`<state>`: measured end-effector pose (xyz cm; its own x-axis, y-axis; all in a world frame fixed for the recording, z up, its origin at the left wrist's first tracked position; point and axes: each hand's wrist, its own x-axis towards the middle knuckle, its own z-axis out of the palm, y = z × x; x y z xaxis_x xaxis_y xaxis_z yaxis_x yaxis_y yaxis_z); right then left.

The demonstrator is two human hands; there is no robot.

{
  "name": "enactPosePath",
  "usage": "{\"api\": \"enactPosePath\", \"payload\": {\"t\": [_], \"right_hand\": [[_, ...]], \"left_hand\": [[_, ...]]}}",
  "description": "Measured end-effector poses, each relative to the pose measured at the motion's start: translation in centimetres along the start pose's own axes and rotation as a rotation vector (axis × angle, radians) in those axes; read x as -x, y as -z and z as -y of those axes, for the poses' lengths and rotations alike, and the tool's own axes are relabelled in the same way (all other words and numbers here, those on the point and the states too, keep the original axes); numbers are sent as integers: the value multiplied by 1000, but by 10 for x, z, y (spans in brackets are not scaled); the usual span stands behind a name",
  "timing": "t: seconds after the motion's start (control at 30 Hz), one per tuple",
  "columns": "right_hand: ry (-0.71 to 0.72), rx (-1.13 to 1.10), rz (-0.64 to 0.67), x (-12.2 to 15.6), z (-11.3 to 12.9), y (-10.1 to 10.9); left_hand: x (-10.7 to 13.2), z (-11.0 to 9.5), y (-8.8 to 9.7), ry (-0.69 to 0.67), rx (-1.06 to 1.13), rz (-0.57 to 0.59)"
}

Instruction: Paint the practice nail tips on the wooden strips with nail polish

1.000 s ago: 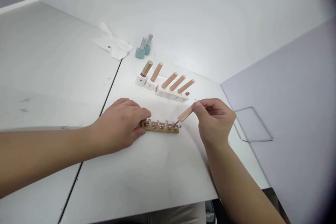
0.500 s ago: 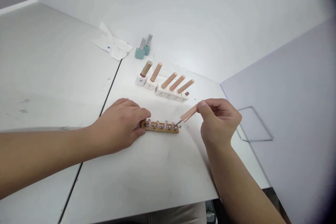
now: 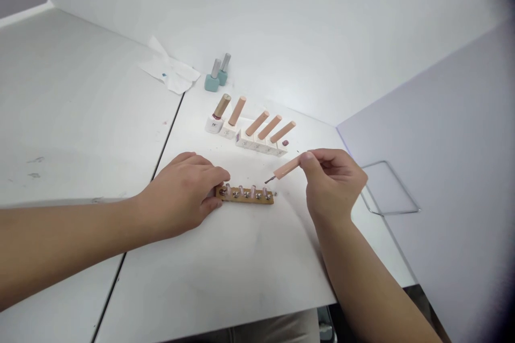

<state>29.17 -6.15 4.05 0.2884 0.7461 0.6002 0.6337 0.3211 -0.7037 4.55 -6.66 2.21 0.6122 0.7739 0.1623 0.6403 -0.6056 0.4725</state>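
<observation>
My left hand (image 3: 187,190) grips the left end of a small wooden nail-tip stand (image 3: 245,199) between thumb and fingers, keeping it flat on the table. Several clear pinkish nail tips (image 3: 253,191) and small metal knobs line its top. My right hand (image 3: 333,179) pinches the peach cap of a nail polish brush (image 3: 286,168). The bristles point down and left, just above the right end of the stand, apart from the nail tips as far as I can see. Behind the stand, an uncapped white polish bottle (image 3: 282,149) ends a row of peach-capped bottles (image 3: 261,136).
A white bottle with a gold cap (image 3: 214,124) stands left in the row. Two teal polish bottles (image 3: 212,82) are farther back, beside a crumpled tissue (image 3: 173,72). A metal wire frame (image 3: 392,187) is at the right wall. A dark seam crosses the table.
The brush in my right hand has lifted from the rightmost nail tip and moved slightly up and left. My left hand keeps its hold on the stand.
</observation>
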Motion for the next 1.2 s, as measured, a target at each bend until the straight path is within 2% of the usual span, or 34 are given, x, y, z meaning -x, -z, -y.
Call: {"api": "enactPosePath", "payload": {"t": [0.3, 0.53, 0.7, 0.87, 1.2], "right_hand": [[82, 9, 30, 3, 4, 3], [72, -42, 54, 4, 9, 4], [-9, -49, 163, 4, 9, 7], [-51, -76, 134, 3, 7, 7], [-99, 32, 56, 2, 12, -1]], "left_hand": [[0, 0, 0, -11, 10, -6], [0, 0, 0, -9, 15, -7], [1, -1, 1, 0, 10, 7], [1, -1, 0, -7, 10, -1], [1, 0, 1, -2, 0, 5]]}}
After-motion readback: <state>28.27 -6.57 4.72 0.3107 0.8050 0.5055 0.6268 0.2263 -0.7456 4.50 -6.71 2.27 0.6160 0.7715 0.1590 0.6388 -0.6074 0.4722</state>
